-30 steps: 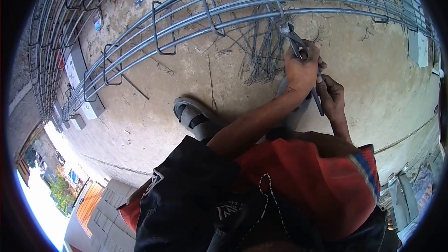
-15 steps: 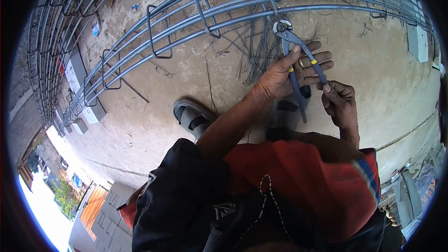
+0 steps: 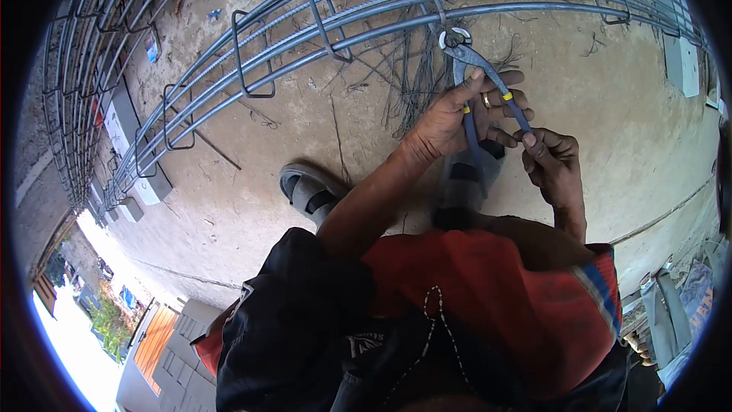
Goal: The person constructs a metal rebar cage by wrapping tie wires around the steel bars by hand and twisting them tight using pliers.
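Blue-grey steel pincers (image 3: 488,70) sit right of centre in the frame, just below the bars (image 3: 503,8), their mouth spread. Your left hand (image 3: 457,112) steadies them, thumb pressed near the pivot, fingers fanned behind; your right hand (image 3: 553,156) pinches one handle's end. If that pinch slips, the handles could swing and nip your left fingers; tipping the head might snag the wire (image 3: 415,80). At the right edge, a sack-like bundle (image 3: 698,301) hides any contents.

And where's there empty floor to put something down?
The floor between the right hand and the far-right white block looks bare. So does most floor between the left sandal and the left white block. It's crowded around the left hand: its pincers are near loose wires and the steel cage.
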The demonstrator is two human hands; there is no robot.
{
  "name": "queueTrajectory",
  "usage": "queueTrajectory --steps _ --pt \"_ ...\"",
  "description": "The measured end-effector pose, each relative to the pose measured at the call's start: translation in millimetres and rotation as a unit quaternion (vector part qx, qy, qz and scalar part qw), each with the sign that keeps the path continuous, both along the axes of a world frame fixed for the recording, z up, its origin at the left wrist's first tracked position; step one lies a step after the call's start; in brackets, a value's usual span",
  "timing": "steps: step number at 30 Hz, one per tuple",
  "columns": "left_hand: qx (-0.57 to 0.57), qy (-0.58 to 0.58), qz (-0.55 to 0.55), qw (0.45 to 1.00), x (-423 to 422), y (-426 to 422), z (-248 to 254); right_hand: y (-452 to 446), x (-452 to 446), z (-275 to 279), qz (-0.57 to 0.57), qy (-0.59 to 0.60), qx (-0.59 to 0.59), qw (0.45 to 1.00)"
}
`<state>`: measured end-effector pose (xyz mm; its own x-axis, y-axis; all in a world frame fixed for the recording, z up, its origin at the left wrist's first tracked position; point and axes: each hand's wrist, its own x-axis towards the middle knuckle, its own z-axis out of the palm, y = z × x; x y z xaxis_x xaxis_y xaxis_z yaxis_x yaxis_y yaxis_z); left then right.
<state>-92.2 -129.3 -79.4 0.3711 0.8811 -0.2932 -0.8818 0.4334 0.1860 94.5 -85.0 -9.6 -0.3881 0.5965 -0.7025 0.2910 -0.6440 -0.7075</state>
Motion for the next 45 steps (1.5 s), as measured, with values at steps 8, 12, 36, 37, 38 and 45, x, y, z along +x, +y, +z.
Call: queueTrajectory --steps 8,12,36,37,38,45 --pt "-0.039 0.020 0.077 0.996 19.0 7.5 -9.9 -22.1 -9.9 -4.7 -0.009 -0.002 0.150 0.989" --pt "-0.069 0.088 0.129 0.985 23.4 8.3 10.1 -24.7 -10.9 -3.6 0.107 -0.112 0.389 0.908" --pt "-0.225 0.209 0.318 0.897 58.4 39.3 9.4 -36.2 -30.6 -45.0 0.201 -0.442 0.463 0.741" --pt "-0.223 0.226 0.327 0.890 57.5 36.8 6.3 -34.3 -30.8 -48.9 0.228 -0.416 0.406 0.781" --pt "-0.203 0.303 0.285 0.887 55.4 31.0 3.2 -34.4 -30.3 -52.2 0.253 -0.387 0.344 0.817" --pt "-0.109 0.222 0.149 0.957 47.2 -9.7 11.7 -18.9 12.1 -72.0 0.061 0.150 -0.314 0.935"
